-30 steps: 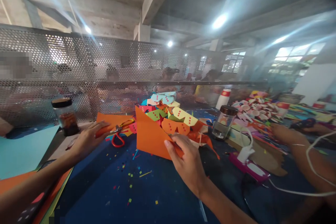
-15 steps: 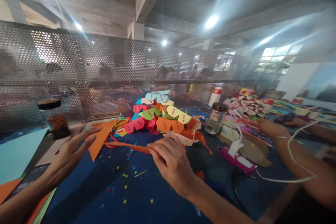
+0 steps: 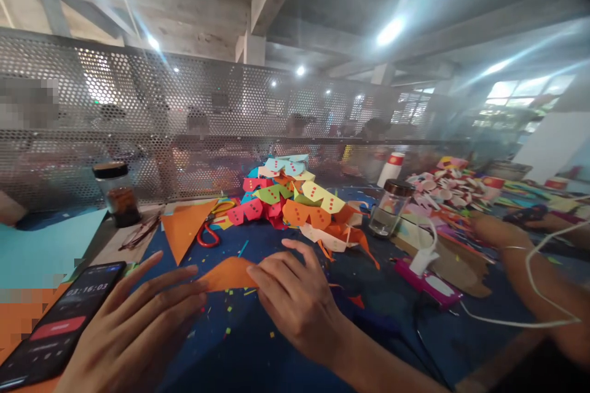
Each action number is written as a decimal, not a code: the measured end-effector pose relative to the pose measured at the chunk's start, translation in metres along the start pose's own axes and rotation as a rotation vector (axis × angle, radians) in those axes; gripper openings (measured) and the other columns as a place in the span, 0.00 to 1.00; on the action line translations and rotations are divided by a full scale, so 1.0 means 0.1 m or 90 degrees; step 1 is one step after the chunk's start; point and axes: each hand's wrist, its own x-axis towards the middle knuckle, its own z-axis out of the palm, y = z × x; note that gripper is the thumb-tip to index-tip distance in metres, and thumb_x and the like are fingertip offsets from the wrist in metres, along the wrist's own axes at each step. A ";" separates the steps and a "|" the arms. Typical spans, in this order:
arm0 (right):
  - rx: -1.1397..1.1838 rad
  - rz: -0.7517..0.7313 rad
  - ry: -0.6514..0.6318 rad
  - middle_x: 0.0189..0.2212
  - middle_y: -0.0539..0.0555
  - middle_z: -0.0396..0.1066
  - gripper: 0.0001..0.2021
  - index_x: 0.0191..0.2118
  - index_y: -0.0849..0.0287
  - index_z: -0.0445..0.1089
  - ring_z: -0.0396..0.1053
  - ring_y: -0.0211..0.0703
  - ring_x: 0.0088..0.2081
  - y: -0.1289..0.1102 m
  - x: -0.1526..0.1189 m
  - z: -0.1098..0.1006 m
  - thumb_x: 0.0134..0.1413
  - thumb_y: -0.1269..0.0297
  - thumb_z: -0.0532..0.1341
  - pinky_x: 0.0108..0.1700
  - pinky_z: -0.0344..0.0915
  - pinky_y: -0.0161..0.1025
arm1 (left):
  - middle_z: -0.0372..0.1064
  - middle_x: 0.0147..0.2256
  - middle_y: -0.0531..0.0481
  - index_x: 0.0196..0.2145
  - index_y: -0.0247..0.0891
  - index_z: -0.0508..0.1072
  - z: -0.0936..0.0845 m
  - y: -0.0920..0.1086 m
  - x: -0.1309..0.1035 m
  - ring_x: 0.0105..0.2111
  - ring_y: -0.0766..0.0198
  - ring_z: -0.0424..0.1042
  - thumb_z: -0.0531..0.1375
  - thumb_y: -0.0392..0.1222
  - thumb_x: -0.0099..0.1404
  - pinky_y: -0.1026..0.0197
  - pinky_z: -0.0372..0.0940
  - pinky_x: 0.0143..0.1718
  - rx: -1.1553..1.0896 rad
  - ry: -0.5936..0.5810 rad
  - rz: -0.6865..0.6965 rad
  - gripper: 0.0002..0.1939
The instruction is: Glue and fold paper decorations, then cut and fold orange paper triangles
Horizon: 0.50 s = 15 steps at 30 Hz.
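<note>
A piece of orange paper [image 3: 229,275], arched in the middle, spans the gap between my two hands above the dark blue table. My right hand [image 3: 302,301] pinches its right end between thumb and fingers, the index finger raised. At its left end are the fingertips of my left hand [image 3: 138,319]; its outer fingers are spread and its thumb is hidden. Beyond my left hand lies a flat orange paper sheet [image 3: 187,227], with red-handled scissors [image 3: 208,234] next to it. Behind my right hand rises a pile of folded colored paper pieces [image 3: 276,196] with punched dots.
A phone [image 3: 59,325] lies at left on paper sheets, near a dark-filled jar [image 3: 120,196]. A clear jar [image 3: 389,212] and a purple power strip [image 3: 428,282] with a white cable stand right. Another person's arm [image 3: 520,270] reaches in there. A perforated metal screen [image 3: 221,110] runs behind.
My left hand has come down and right, from beside the flat orange sheet to the left end of the orange paper. That paper now shows its broad face. The view has shifted left.
</note>
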 end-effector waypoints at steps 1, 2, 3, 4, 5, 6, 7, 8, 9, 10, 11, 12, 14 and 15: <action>0.001 -0.006 -0.001 0.37 0.51 0.77 0.09 0.48 0.60 0.71 0.72 0.40 0.40 -0.01 0.00 0.00 0.67 0.74 0.56 0.61 0.54 0.49 | 0.79 0.48 0.53 0.51 0.42 0.73 0.00 0.01 -0.02 0.50 0.62 0.76 0.56 0.35 0.70 0.51 0.47 0.70 0.002 0.006 -0.027 0.13; -0.001 -0.011 0.000 0.37 0.51 0.77 0.09 0.48 0.60 0.71 0.72 0.40 0.40 -0.02 0.00 -0.01 0.68 0.74 0.56 0.61 0.54 0.49 | 0.80 0.47 0.52 0.51 0.42 0.73 0.00 0.02 -0.03 0.49 0.62 0.77 0.56 0.35 0.70 0.51 0.48 0.70 0.004 0.012 -0.043 0.13; -0.004 -0.016 0.001 0.37 0.50 0.77 0.09 0.48 0.60 0.71 0.72 0.40 0.40 -0.03 0.00 -0.01 0.68 0.74 0.56 0.62 0.53 0.49 | 0.80 0.46 0.51 0.51 0.42 0.72 0.00 0.03 -0.05 0.47 0.63 0.78 0.56 0.35 0.70 0.51 0.49 0.69 0.008 0.015 -0.051 0.13; -0.009 -0.019 0.002 0.37 0.50 0.77 0.09 0.48 0.61 0.71 0.72 0.40 0.40 -0.04 0.00 -0.01 0.67 0.74 0.56 0.62 0.53 0.50 | 0.80 0.45 0.52 0.50 0.42 0.72 0.00 0.04 -0.05 0.45 0.63 0.78 0.56 0.34 0.70 0.52 0.49 0.69 0.014 0.015 -0.048 0.13; -0.013 -0.021 0.001 0.37 0.50 0.77 0.10 0.49 0.61 0.71 0.72 0.39 0.40 -0.05 0.00 -0.02 0.67 0.74 0.57 0.63 0.52 0.50 | 0.81 0.44 0.53 0.50 0.42 0.73 -0.01 0.05 -0.05 0.43 0.65 0.79 0.55 0.33 0.70 0.54 0.48 0.69 0.020 0.012 -0.031 0.13; -0.014 -0.021 -0.002 0.37 0.50 0.77 0.10 0.49 0.61 0.71 0.73 0.40 0.41 -0.07 -0.01 -0.02 0.67 0.75 0.57 0.64 0.52 0.50 | 0.81 0.42 0.54 0.49 0.42 0.73 -0.02 0.06 -0.05 0.41 0.66 0.79 0.55 0.33 0.70 0.55 0.47 0.70 0.025 0.011 -0.025 0.13; -0.012 -0.021 -0.005 0.38 0.50 0.77 0.11 0.50 0.60 0.71 0.73 0.40 0.41 -0.08 -0.01 -0.03 0.66 0.75 0.58 0.65 0.51 0.51 | 0.81 0.42 0.53 0.49 0.41 0.73 -0.04 0.07 -0.05 0.41 0.66 0.79 0.54 0.32 0.70 0.55 0.46 0.70 0.028 0.018 -0.022 0.14; -0.008 -0.019 -0.009 0.39 0.50 0.78 0.12 0.51 0.60 0.71 0.73 0.40 0.42 -0.10 -0.03 -0.04 0.65 0.75 0.58 0.65 0.52 0.51 | 0.81 0.41 0.53 0.48 0.40 0.73 -0.06 0.08 -0.05 0.41 0.66 0.79 0.54 0.31 0.70 0.55 0.47 0.70 0.025 0.013 -0.014 0.14; -0.004 -0.019 -0.015 0.41 0.50 0.78 0.13 0.52 0.59 0.71 0.73 0.41 0.43 -0.12 -0.05 -0.05 0.65 0.76 0.58 0.65 0.52 0.52 | 0.81 0.41 0.52 0.48 0.40 0.74 -0.09 0.10 -0.05 0.41 0.65 0.79 0.54 0.30 0.70 0.54 0.47 0.70 0.027 0.020 -0.012 0.14; -0.003 -0.019 -0.020 0.42 0.51 0.78 0.14 0.53 0.59 0.71 0.73 0.41 0.43 -0.15 -0.07 -0.07 0.65 0.76 0.58 0.65 0.52 0.52 | 0.81 0.41 0.52 0.47 0.40 0.74 -0.11 0.12 -0.06 0.41 0.65 0.79 0.54 0.30 0.69 0.53 0.47 0.70 0.026 0.022 -0.011 0.14; -0.003 -0.021 -0.024 0.43 0.51 0.78 0.14 0.53 0.58 0.71 0.73 0.42 0.44 -0.18 -0.10 -0.08 0.66 0.76 0.57 0.66 0.52 0.52 | 0.81 0.41 0.52 0.47 0.40 0.74 -0.12 0.15 -0.07 0.42 0.65 0.79 0.54 0.30 0.69 0.53 0.46 0.70 0.025 0.017 -0.008 0.14; -0.004 -0.026 -0.029 0.45 0.52 0.78 0.15 0.54 0.58 0.71 0.73 0.42 0.45 -0.21 -0.14 -0.10 0.67 0.76 0.55 0.66 0.52 0.53 | 0.80 0.41 0.52 0.47 0.39 0.75 -0.13 0.18 -0.10 0.42 0.65 0.78 0.54 0.30 0.70 0.53 0.46 0.70 0.024 0.013 0.000 0.14; 0.001 -0.038 -0.041 0.47 0.53 0.77 0.15 0.55 0.60 0.71 0.72 0.42 0.46 -0.28 -0.24 -0.11 0.69 0.75 0.52 0.68 0.48 0.53 | 0.80 0.42 0.53 0.47 0.40 0.75 -0.13 0.27 -0.18 0.43 0.66 0.78 0.54 0.31 0.70 0.54 0.45 0.70 0.017 -0.017 0.015 0.13; 0.007 -0.042 -0.047 0.47 0.54 0.77 0.16 0.55 0.61 0.71 0.71 0.43 0.47 -0.31 -0.30 -0.11 0.70 0.75 0.51 0.68 0.46 0.53 | 0.79 0.41 0.54 0.47 0.40 0.75 -0.12 0.32 -0.22 0.43 0.66 0.77 0.54 0.30 0.70 0.55 0.45 0.70 0.009 -0.026 0.017 0.14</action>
